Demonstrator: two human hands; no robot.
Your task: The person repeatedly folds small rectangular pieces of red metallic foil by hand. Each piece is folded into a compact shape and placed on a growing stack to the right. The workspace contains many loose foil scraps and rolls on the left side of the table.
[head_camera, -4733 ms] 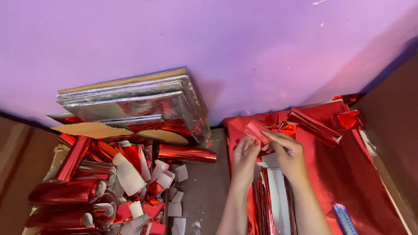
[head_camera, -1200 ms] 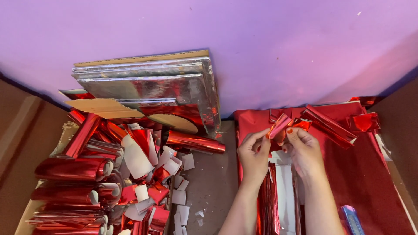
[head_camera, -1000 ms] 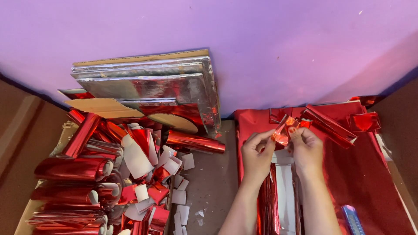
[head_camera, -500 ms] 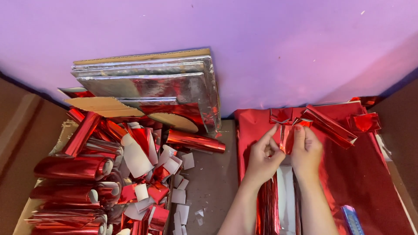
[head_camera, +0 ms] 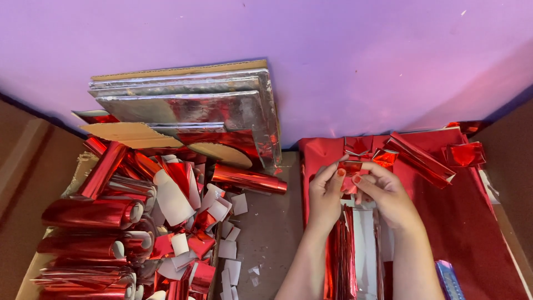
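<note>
Right of frame centre, left hand (head_camera: 325,191) and right hand (head_camera: 386,194) both pinch a small red foil piece (head_camera: 350,168) between them, equally near, above the red foil sheet (head_camera: 461,222)

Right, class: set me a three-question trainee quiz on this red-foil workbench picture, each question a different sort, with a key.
1. True or false: both hands pinch one small red foil piece.
2. What leans on the purple wall? A) silver foil boards B) a glass jar
3. Fill in: the curled red foil rolls lie to the person's ____.

Key: 1 true: left hand and right hand meet on it. 2 A. 3 left.
</note>
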